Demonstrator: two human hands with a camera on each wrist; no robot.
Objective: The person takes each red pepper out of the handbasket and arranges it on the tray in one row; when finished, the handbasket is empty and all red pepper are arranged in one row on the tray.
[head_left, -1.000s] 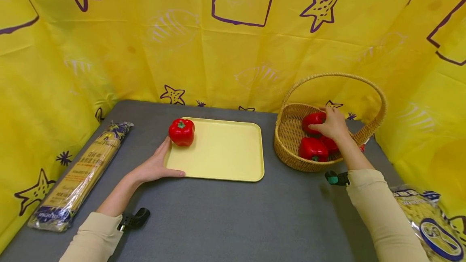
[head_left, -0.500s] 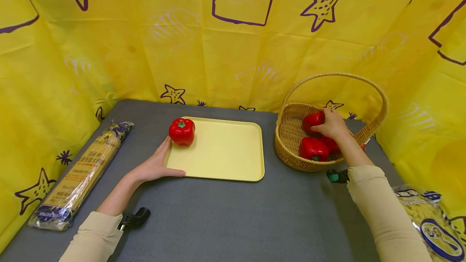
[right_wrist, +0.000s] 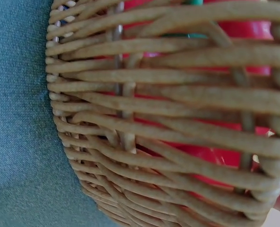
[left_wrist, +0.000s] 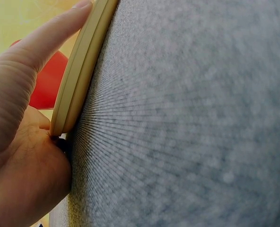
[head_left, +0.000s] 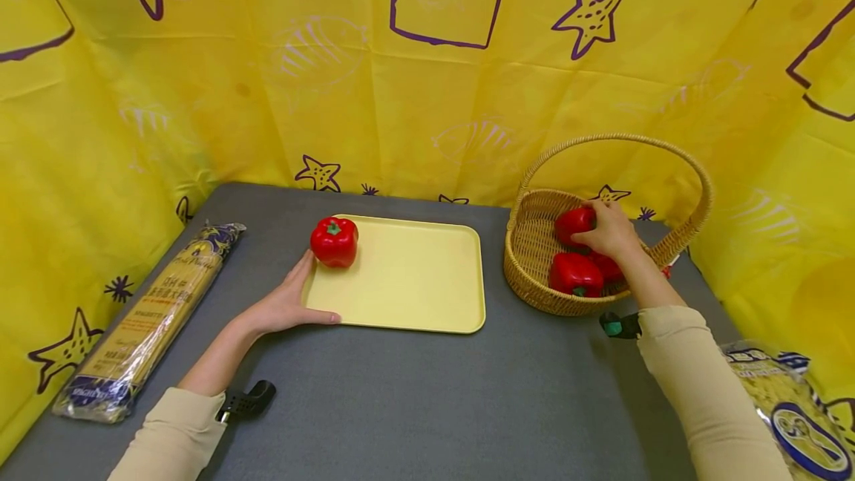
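In the head view my left hand (head_left: 283, 309) rests at the near left corner of a pale yellow tray (head_left: 421, 277), thumb along its front edge and fingers along its left side. A red bell pepper (head_left: 335, 242) with a green stem stands upright at the tray's left end. My right hand (head_left: 613, 230) reaches under the handle of a wicker basket (head_left: 534, 289) and grips a red bell pepper (head_left: 573, 226) at its back, fingers on top and thumb at the near side. Another red pepper (head_left: 576, 275) lies in front, and one more is partly hidden under the wrist.
A long pack of spaghetti (head_left: 156, 318) lies on the grey table (head_left: 427, 407) at the left. At the right edge is a clear bag of pasta (head_left: 778, 399), partly behind the right sleeve. Yellow patterned cloth (head_left: 427, 110) hangs behind the table and along both sides.
My right thumb and fingertips have shifted slightly on the pepper at the back of the basket. The left hand, tray and basket stay in place.
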